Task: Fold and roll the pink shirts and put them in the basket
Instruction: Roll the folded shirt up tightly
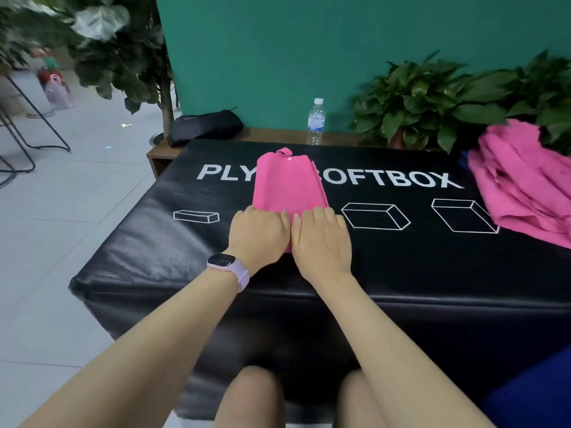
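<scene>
A black padded box (pixel 401 267) with white lettering and box outlines on top serves as the work surface; a folded pink shirt (pixel 289 183) lies lengthwise at its middle, covering part of the lettering; a heap of pink shirts (pixel 522 183) sits at its right edge; both hands rest on the shirt's near end.

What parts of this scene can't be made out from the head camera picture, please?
- Near end of the folded pink shirt: hidden under the left hand and right hand, so how far it is rolled is unclear.
- Pile of pink shirts: cut off by the right edge; count unknown.
- Basket: not in view.
- Water bottle label: too small to read.
- White lettering: middle covered by the shirt.
</scene>
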